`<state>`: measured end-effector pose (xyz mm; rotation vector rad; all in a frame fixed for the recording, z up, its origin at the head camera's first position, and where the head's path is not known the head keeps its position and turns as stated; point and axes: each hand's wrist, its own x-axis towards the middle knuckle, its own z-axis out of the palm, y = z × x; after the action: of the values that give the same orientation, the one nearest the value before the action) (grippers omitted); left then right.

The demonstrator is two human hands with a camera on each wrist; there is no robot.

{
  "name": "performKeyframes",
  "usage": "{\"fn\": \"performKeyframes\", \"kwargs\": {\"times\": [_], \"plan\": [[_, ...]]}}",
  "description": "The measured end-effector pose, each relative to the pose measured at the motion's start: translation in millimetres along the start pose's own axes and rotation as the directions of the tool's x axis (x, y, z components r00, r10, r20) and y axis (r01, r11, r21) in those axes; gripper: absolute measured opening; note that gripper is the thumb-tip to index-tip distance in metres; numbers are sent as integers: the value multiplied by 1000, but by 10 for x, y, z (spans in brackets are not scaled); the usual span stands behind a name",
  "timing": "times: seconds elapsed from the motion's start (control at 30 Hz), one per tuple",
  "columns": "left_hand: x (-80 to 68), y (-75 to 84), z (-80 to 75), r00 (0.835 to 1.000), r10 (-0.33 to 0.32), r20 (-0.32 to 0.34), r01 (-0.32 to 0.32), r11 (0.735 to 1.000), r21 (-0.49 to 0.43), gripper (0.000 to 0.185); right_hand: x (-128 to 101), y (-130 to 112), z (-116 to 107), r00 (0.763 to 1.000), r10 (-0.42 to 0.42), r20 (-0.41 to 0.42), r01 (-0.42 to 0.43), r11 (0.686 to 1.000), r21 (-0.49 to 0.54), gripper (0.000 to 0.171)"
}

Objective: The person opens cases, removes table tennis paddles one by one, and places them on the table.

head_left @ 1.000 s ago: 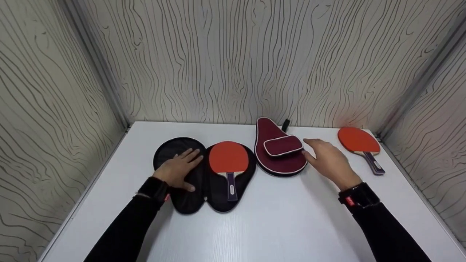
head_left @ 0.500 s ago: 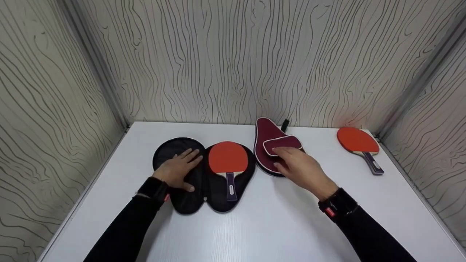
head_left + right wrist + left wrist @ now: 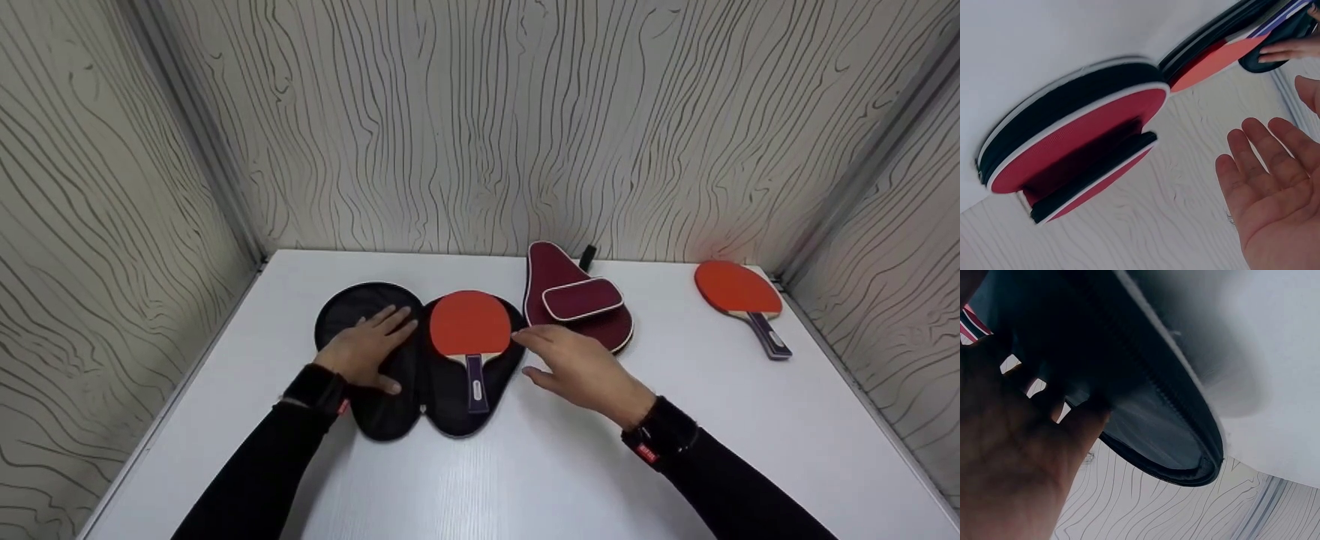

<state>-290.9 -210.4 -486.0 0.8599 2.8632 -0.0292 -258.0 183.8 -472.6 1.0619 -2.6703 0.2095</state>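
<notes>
Left hand (image 3: 1013, 444) over black case (image 3: 1157, 430); white tabletop (image 3: 1280, 377)

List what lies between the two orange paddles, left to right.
In the head view: the edge of the open black case, the right hand in front of the maroon case, then bare tabletop.

Two paddles (image 3: 470, 322) (image 3: 735, 289), two cases (image 3: 450, 411) (image 3: 577, 307)
I count one paddle between the two hands (image 3: 364, 352) (image 3: 585, 373), one right of both.

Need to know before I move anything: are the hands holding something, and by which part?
Nothing is held. The left hand spreads its fingers over one half of the black case; the right hand, empty, is near the paddle in it.
</notes>
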Motion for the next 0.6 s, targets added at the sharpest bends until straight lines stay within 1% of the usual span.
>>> {"fn": "performKeyframes", "kwargs": {"times": [0.23,0.33,0.5,0.6], "plan": [[-1,0,-5,1000,-3,-3,3,1000,6,112,64,-177,173,993,-113,23,114,993,-30,55],[-4,4,-1,1000,-4,-7,4,1000,-2,112,88,-237,231,988,-148,33,149,988,-45,55],[-12,13,1,1000,2,-27,-2,1000,-15,112,131,-327,305,978,-208,22,209,975,-76,51],[-15,13,1,1000,4,-26,-4,1000,-17,112,150,-377,337,968,-252,22,253,963,-92,45]]}}
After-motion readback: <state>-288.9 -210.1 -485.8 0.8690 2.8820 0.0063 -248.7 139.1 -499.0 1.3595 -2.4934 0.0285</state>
